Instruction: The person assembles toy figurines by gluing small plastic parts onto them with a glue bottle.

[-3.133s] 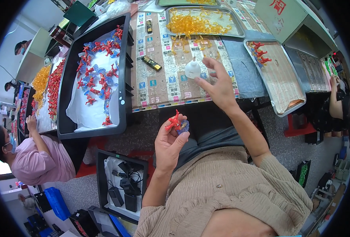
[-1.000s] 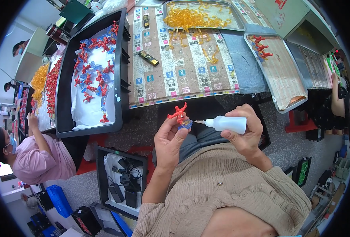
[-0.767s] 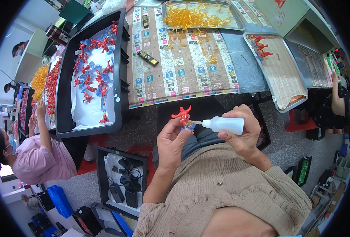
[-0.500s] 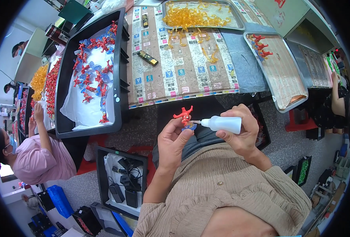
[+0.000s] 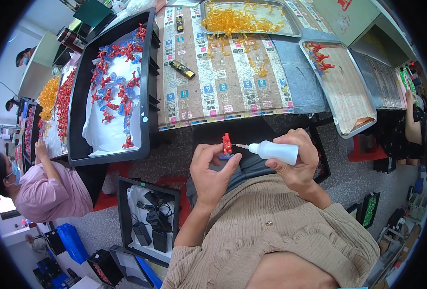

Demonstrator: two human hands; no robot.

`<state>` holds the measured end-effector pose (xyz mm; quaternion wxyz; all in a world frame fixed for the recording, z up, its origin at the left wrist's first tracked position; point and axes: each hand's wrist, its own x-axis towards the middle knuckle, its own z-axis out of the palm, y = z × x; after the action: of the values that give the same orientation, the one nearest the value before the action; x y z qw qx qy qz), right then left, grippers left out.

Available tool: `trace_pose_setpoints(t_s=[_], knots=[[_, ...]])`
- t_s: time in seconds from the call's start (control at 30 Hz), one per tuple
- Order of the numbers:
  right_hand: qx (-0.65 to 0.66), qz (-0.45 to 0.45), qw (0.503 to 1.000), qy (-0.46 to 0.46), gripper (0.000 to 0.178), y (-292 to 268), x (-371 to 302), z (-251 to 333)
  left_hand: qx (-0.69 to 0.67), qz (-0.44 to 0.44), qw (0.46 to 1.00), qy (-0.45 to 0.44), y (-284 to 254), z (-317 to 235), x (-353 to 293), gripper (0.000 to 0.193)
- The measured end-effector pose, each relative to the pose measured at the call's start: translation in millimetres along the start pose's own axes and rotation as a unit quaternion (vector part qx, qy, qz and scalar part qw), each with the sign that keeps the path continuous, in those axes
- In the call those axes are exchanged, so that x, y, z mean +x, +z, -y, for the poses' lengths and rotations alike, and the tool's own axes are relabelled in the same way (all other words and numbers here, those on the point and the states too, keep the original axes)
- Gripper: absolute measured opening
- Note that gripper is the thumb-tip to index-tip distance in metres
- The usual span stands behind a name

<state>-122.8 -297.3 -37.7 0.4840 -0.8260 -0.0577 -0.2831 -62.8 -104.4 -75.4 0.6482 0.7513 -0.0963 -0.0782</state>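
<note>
Between the thumb and fingers of my left hand a small red figurine stands upright on its blue base. My right hand is wrapped round a white squeeze bottle lying nearly level. Its thin nozzle points left, with the tip at or very close to the figurine's side; I cannot tell whether they touch. Both hands are over my lap, in front of the table edge. A black tray at the left holds many similar red figurines on blue bases over white sheeting.
A metal tray of yellow translucent pieces lies at the back, some spilling over its rim. Another tray at right carries several red figurines. Two small black-and-gold items rest on the table. A co-worker in pink sits at left.
The figurine has turned in my left hand, so its spread arms now show edge-on. The bottle has shifted slightly right and down. The co-worker at left has lowered a hand.
</note>
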Motion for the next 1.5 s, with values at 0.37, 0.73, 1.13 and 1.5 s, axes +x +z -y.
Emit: trace_pose_setpoints(t_s=[0.37,0.73,1.13,1.5], knots=[[-0.024,0.01,1.0,0.007,0.041,5,0,1,0.219,-0.03,0.966,0.137,1,-8,1,0.033],[-0.039,0.019,0.999,-0.003,0.038,7,1,1,0.249,-0.031,0.956,0.152,0,-7,-1,0.034],[0.065,-0.076,0.987,0.123,0.036,34,42,-42,-0.009,0.013,0.999,0.04,-11,4,1,0.029],[-0.022,0.049,0.993,0.109,0.036,79,93,-86,-0.309,0.032,0.94,-0.143,-16,8,-2,0.025]])
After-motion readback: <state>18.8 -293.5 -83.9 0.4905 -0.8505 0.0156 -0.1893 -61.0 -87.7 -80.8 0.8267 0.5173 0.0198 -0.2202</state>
